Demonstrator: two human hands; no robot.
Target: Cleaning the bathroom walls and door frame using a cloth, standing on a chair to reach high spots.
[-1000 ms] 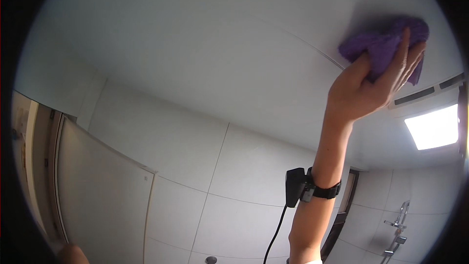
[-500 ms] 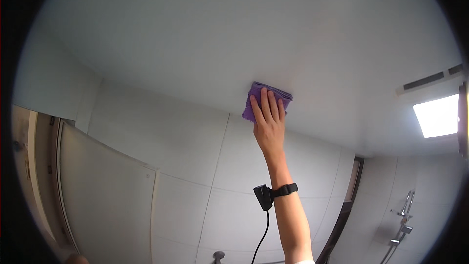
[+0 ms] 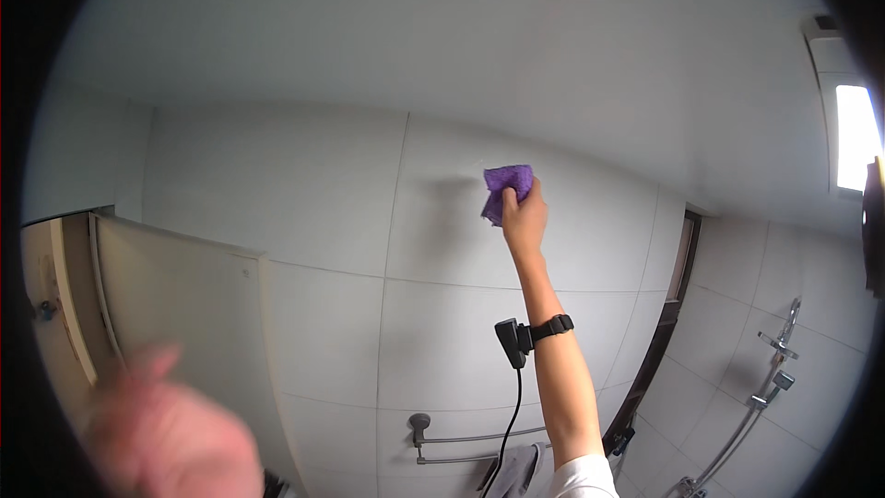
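Note:
My right hand (image 3: 525, 219) is raised, its thumb and fingers closed round a folded purple cloth (image 3: 508, 183). The cloth is held in front of the grey tiled wall (image 3: 304, 184), a little below the ceiling; no contact with the wall can be made out. A black strap with a small black device (image 3: 513, 342) and a cable is on my right wrist. At the lower left, my left hand (image 3: 180, 433) is up close and smeared by motion, so its fingers cannot be read.
The pale ceiling (image 3: 442, 28) spans the top, with a bright light panel (image 3: 857, 134) at right. A towel rail (image 3: 461, 437) with a grey towel (image 3: 522, 468) is on the wall below. A shower set (image 3: 772, 364) hangs at right; a pale door panel (image 3: 184, 314) stands at left.
My right hand has come away from the ceiling with the cloth and turned, so the thumb now shows. My left hand has risen into view at lower left. The view has tilted down.

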